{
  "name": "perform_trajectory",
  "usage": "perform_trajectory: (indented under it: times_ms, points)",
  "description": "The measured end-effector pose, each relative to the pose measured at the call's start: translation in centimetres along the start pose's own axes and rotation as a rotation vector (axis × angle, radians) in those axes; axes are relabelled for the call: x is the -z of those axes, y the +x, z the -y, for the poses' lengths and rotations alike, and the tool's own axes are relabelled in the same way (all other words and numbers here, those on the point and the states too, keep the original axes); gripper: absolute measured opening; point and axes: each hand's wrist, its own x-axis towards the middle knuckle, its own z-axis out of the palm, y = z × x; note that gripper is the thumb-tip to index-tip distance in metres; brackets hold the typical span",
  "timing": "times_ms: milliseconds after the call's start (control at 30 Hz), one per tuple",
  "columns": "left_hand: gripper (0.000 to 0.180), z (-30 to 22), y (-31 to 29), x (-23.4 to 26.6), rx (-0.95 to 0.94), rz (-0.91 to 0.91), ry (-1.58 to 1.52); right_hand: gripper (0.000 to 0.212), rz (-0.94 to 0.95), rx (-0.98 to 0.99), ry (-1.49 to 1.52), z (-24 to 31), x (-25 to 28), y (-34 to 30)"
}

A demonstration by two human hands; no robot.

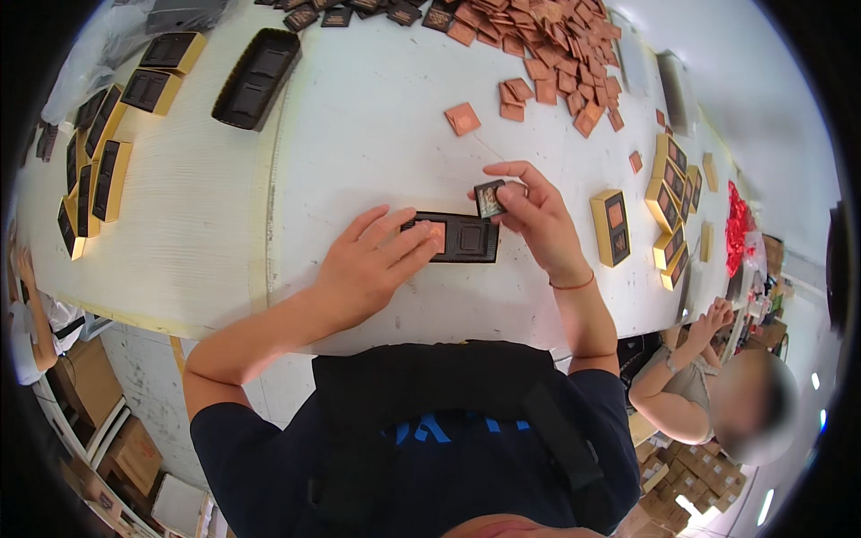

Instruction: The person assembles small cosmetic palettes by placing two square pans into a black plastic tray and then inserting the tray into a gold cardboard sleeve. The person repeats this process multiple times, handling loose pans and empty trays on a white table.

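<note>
A black two-compartment tray (484, 254) lies on the table in front of me. One compartment holds a copper-coloured square packet (437, 235); the other (469, 237) has nothing in it. My left hand (366, 263) is open, fingers stretched over the tray's left end and touching the copper square. Just above the tray's right end, my right hand (529, 215) pinches a small black square packet (489, 199) with light printing between thumb and fingers. A single copper square (463, 118) lies beyond the tray.
A heap of copper squares (547, 45) and loose black squares (359, 11) lie at the far side. Gold-edged boxes with black trays (110, 179) stand left, near stacked black trays (257, 79). Filled gold boxes (611, 229) sit right. A co-worker (673, 377) is at the lower right.
</note>
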Motion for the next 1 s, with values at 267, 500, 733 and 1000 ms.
perform_trajectory:
  times_ms: [267,500,733,1000]
  points:
    - [0.034,-0.1,0.5,0.0,0.015,-0.046,-0.046,0.012,-0.047,0.403,-0.608,-1.7,-0.9,-2.3]
    - [0.029,0.0,0.6,0.2,0.002,-0.060,-0.070,0.025,-0.047,0.731,-1.017,-2.6,-0.7,-2.5]
    - [0.028,0.0,0.3,-0.3,-0.053,-0.086,-0.056,0.061,-0.068,0.707,-1.360,-5.1,-1.8,-6.1]
    - [0.045,8.4,8.1,-0.7,0.026,-0.293,0.016,0.046,-0.440,0.629,-1.452,-7.6,4.8,-7.9]
